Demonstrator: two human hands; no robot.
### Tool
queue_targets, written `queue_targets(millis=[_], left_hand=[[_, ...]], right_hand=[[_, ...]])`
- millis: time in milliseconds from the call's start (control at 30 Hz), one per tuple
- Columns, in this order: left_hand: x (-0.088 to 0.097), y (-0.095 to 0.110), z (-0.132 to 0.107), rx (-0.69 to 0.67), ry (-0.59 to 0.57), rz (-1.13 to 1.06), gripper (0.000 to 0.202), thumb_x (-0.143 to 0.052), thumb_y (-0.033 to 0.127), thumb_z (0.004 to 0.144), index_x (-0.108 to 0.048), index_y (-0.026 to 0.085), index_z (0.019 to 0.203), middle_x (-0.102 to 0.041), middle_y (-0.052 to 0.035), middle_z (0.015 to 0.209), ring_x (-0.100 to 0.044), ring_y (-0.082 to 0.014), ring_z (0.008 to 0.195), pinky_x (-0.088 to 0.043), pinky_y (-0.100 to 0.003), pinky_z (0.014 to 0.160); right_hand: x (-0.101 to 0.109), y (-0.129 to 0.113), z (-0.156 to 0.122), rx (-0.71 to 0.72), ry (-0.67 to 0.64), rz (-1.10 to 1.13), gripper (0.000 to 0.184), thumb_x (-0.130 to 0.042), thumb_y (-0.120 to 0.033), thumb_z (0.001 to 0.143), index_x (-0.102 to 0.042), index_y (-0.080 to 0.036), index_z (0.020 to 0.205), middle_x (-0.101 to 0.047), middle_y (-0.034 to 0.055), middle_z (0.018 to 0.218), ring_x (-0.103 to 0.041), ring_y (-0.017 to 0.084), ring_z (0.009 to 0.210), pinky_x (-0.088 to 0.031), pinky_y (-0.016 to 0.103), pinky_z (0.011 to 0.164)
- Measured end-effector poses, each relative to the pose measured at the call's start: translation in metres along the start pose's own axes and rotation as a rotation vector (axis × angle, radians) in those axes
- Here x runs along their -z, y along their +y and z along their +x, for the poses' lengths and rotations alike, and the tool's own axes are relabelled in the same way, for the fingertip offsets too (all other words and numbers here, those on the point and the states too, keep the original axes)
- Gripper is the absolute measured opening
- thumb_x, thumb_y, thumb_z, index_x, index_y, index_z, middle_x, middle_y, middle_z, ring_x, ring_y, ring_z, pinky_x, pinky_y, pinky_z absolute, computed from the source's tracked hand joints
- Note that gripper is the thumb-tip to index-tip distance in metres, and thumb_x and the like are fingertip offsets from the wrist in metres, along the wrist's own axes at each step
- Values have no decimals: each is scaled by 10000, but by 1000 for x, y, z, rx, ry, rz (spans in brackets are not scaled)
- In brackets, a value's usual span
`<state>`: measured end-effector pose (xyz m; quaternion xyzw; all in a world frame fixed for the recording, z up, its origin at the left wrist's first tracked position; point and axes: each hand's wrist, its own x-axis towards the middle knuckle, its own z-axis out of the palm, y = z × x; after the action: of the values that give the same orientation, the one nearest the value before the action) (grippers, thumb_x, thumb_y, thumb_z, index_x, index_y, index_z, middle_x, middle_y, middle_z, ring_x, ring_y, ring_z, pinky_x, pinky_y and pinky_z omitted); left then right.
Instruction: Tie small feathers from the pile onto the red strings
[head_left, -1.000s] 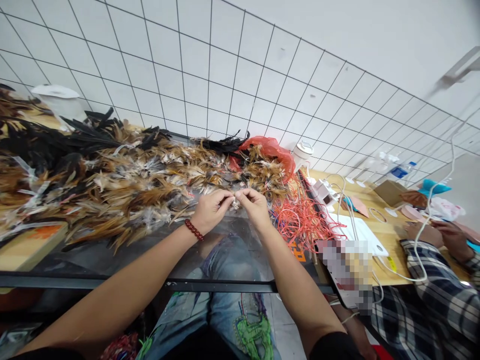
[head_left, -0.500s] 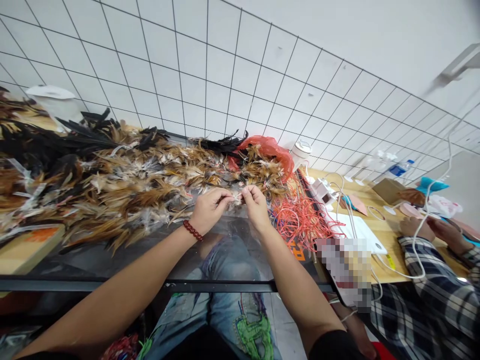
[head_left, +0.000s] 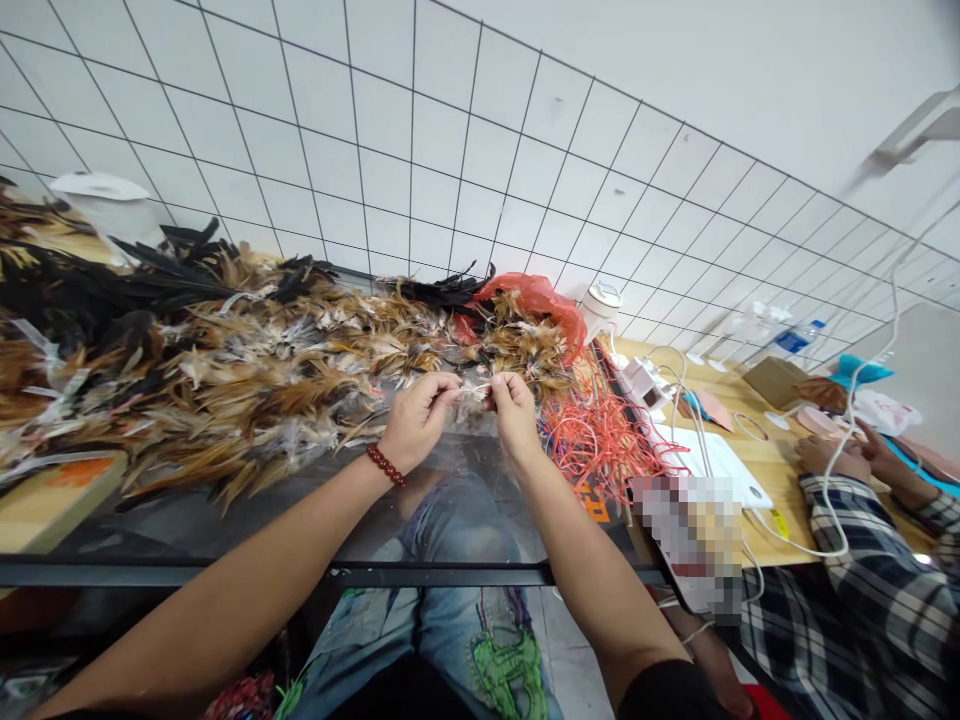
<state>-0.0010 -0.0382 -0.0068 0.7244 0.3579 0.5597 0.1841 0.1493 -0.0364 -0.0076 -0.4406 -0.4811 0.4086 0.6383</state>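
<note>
My left hand (head_left: 421, 415) is closed in a pinch, with a dark red bead bracelet (head_left: 385, 466) on its wrist. Facing it, my right hand (head_left: 514, 412) pinches too. Between the fingertips runs a thin pale strand (head_left: 474, 388); whether it is a quill or a cord is too small to tell. Pale fluff lies just below and behind it. Left of and behind my hands spreads a heap of brown and cream feathers (head_left: 277, 385), with long black feathers (head_left: 161, 262) at its far side. To the right of my right hand lies a tangle of red cords (head_left: 600, 430).
A red plastic bag (head_left: 536, 300) and a white lidded container (head_left: 602, 303) stand at the back by the wire grid. A phone (head_left: 667, 560) lies at the table's front edge. White cables cross the right side, where a co-worker's plaid sleeves (head_left: 862, 530) rest.
My fingertips have shifted slightly, and the pale strand now shows more plainly, stretched between them. My arms stay nearly still. At the right, the co-worker's hands have moved a little.
</note>
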Motion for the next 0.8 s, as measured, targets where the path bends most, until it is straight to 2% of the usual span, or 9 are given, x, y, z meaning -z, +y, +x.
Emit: queue_targets(millis=[233,400,533,633,733,800], left_hand=[[2,0,1,-13,-38,52,132,-472,248,894,-544,194,798,-697,-88,965,-643,-181,896,-488,-316,816],[2,0,0,-109,-200,26,179,-426,261,905,-521,199,767,-655,-123,1035,-597,-213,1003,-466,-371,894],[3,0,0,-160,-301,-12,185,-436,274,903,-533,196,767,-615,-134,1096,-568,-224,1054,-447,-394,933],[3,-2,1,-118,-273,-45,190,-436,281,907,-535,192,773,-596,-133,1103,-557,-223,1064,-440,-399,948],[1,-6,2,-29,-187,-56,192,-452,290,901,-534,192,758,-585,-124,1081,-542,-232,1097,-440,-408,957],[1,-9,2,24,-115,-45,189,-477,289,889,-539,189,740,-577,-115,1071,-545,-233,1094,-453,-404,942]], right_hand=[[-1,3,-1,-52,-19,126,352,-650,-533,734,-529,-202,733,-554,-40,672,-462,82,533,-386,217,533],[-2,6,1,-81,17,169,381,-628,-568,724,-514,-206,748,-597,-20,734,-416,74,523,-370,217,507],[-1,4,2,-65,51,193,389,-652,-563,710,-511,-201,723,-575,-30,658,-366,63,486,-309,203,463],[-2,-1,0,-101,15,263,383,-659,-549,724,-479,-211,729,-592,-31,665,-381,63,476,-324,203,456],[-1,-5,-2,-154,-74,384,381,-713,-505,707,-466,-218,750,-621,-32,712,-439,63,492,-367,197,470],[0,-5,-2,-161,-75,431,379,-741,-475,696,-470,-217,751,-629,-33,722,-467,62,500,-388,193,481]])
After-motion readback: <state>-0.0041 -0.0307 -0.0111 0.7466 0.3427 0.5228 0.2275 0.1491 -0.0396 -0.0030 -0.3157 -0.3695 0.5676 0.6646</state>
